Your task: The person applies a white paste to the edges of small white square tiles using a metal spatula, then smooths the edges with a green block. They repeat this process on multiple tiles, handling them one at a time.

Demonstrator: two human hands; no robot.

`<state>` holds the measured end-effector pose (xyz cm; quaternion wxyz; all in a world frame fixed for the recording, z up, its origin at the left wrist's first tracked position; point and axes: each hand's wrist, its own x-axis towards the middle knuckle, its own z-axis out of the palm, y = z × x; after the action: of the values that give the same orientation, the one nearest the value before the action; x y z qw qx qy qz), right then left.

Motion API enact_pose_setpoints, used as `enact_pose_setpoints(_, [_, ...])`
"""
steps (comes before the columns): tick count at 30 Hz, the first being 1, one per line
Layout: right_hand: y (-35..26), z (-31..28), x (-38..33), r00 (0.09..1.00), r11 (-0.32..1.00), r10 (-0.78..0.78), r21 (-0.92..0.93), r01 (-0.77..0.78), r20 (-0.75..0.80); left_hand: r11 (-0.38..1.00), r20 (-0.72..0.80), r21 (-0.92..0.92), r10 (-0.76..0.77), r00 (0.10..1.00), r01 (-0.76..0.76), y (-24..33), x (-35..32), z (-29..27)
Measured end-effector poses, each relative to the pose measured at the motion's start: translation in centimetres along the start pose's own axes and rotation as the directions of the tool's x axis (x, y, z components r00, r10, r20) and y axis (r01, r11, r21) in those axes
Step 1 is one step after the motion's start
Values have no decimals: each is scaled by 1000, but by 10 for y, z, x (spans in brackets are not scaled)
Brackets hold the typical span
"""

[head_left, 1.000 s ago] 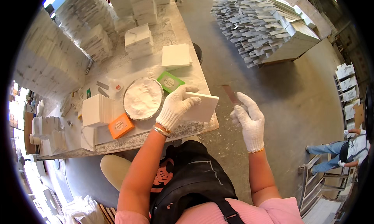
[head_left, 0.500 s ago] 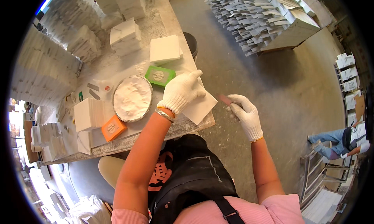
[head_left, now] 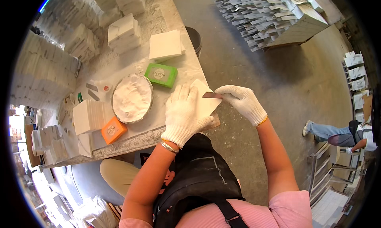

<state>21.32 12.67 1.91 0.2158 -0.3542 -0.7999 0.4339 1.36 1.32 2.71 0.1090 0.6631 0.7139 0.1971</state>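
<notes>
My left hand (head_left: 182,115), in a white knit glove, lies flat with its fingers stretched out on a square white tile (head_left: 206,107) near the table's right corner. My right hand (head_left: 239,102), gloved too, pinches one end of a thin, flat, dark blade (head_left: 209,95). The blade's other end lies over the tile's right side; whether it touches the surface I cannot tell. Beyond my left hand is a green box-shaped hand pad (head_left: 160,75). A round pan of white powder or paste (head_left: 132,98) stands to the left, with an orange hand pad (head_left: 113,130) beside it.
White tiles are stacked beside the pan (head_left: 88,116) and farther back (head_left: 164,45). Two loose flat strips (head_left: 92,94) lie left of the pan. A dark bin (head_left: 194,39) stands past the table's right edge. Across the floor are a large tile stack (head_left: 278,22) and another person (head_left: 337,135).
My left hand has come down flat onto the tile. My right hand has moved left and up, bringing the blade over the tile's edge. The other person has shifted slightly.
</notes>
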Motion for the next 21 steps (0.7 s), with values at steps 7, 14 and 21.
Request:
enact_pose_setpoints(7, [0, 18, -20, 986, 998, 51, 53, -43, -160, 1000, -60, 21, 9, 998, -8, -5, -3, 11])
enact_pose_setpoints(14, [-3, 37, -26, 957, 989, 139, 89, -120, -254, 999, -114, 35, 22, 993, -18, -3, -3, 14])
enact_pose_setpoints(21, [0, 52, -27, 928, 1000, -12, 14, 19, -373, 996, -216, 73, 72, 974, -57, -4, 0, 21])
